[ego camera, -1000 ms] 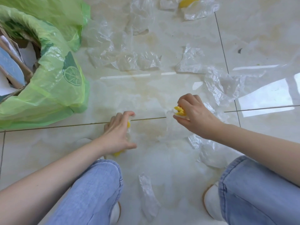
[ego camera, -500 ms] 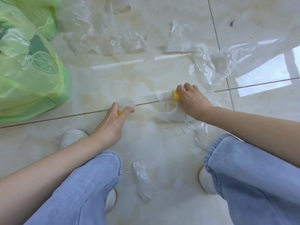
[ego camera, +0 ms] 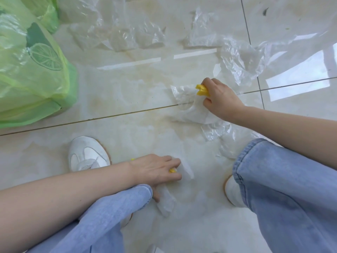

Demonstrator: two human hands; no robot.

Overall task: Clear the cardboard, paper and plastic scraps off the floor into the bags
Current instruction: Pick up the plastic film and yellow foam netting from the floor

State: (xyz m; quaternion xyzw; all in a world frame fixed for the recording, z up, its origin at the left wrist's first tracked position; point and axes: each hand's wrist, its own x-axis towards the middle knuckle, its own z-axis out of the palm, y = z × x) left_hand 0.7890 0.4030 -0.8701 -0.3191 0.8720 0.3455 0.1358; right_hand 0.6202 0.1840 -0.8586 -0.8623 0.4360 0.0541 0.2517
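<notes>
Plastic is lying all around you, and both hands are already gripping some. Your left hand is clamping a yellow-tipped scrap and reaching to the clear strip lying just below it, long axis running toward you. Your right hand is pinching shut on a yellow-edged clear bag. The green bag is sitting far left, nearer your left hand.

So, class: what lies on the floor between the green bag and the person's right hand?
In the head view, only bare glossy tile lies between the green bag and the right hand, which grips white plastic.
</notes>
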